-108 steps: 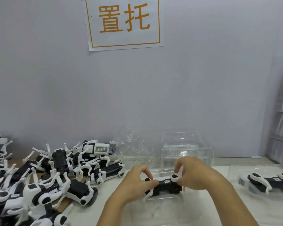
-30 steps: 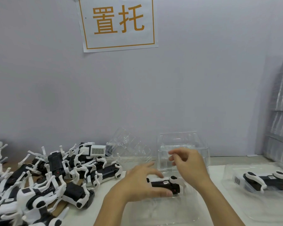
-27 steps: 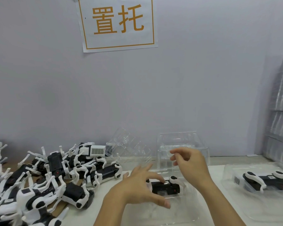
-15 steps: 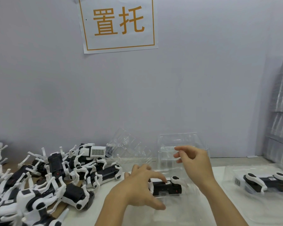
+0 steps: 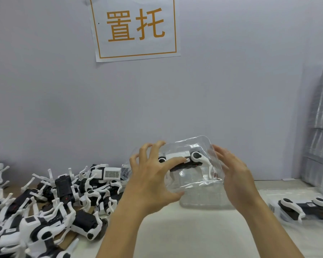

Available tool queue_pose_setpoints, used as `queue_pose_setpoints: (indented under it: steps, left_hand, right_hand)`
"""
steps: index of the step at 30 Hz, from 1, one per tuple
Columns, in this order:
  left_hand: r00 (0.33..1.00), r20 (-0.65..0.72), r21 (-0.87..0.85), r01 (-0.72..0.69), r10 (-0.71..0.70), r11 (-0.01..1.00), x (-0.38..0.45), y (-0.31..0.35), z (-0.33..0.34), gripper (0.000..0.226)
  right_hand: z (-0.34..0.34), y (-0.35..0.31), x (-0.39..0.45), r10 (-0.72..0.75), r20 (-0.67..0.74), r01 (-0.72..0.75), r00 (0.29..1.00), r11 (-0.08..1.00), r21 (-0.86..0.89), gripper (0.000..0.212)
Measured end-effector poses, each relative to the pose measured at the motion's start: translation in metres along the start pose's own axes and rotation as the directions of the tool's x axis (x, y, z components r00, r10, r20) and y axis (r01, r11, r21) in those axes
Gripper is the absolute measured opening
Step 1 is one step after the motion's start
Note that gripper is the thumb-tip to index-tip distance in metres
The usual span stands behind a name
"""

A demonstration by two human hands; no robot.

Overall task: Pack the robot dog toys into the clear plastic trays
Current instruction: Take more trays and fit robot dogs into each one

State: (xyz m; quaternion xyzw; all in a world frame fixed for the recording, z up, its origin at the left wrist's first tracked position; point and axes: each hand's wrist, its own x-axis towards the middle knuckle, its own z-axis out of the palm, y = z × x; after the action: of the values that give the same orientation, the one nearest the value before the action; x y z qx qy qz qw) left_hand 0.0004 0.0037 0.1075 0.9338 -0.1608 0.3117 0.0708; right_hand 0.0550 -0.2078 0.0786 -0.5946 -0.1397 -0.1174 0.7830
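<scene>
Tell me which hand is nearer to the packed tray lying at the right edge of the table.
Right. The right hand is beside the lifted tray, closer to the packed tray; the left hand grips the lifted tray's far side.

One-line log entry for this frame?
phase: lifting packed tray | left hand: grips clear tray | right hand: open, supporting | robot dog toy: inside

Tilted clear tray [image 5: 209, 175] encasing black-white dog [image 5: 186, 162]

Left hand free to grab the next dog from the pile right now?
Probably not yet. The left hand grips the lifted clear tray with a robot dog in it, the right hand on its other side. The pile of dogs lies open to its left.
</scene>
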Motion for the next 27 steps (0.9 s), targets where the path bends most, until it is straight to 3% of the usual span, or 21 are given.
queue_pose_setpoints:
  steps: [4, 8, 21, 24, 27]
  left_hand:
    - [0.995, -0.095, -0.012, 0.015, -0.016, 1.000, -0.002, 0.001, 0.012, 0.072]
    - [0.993, -0.109, -0.006, 0.037, -0.038, 0.999, -0.004, 0.000, 0.023, 0.073]
    - [0.983, -0.181, 0.002, -0.008, 0.008, 1.000, -0.003, -0.001, 0.032, 0.076]
    - [0.985, -0.169, -0.091, 0.017, -0.032, 0.996, -0.004, -0.003, 0.031, 0.069]
    - [0.971, -0.162, -0.358, 0.110, -0.178, 0.927, -0.005, -0.007, 0.031, 0.066]
  right_hand:
    - [0.010, -0.003, -0.003, -0.077, 0.061, 0.086, 0.995, 0.985, -0.150, 0.038]
    - [0.020, 0.004, -0.007, -0.130, 0.006, 0.126, 0.992, 0.947, -0.295, 0.047]
    - [0.016, 0.010, -0.005, -0.125, 0.004, 0.124, 0.992, 0.980, -0.157, 0.042]
    - [0.017, 0.009, -0.006, -0.164, 0.001, 0.162, 0.987, 0.978, -0.133, 0.038]
    - [0.015, 0.005, -0.004, -0.201, -0.108, 0.199, 0.974, 0.979, -0.035, 0.030]
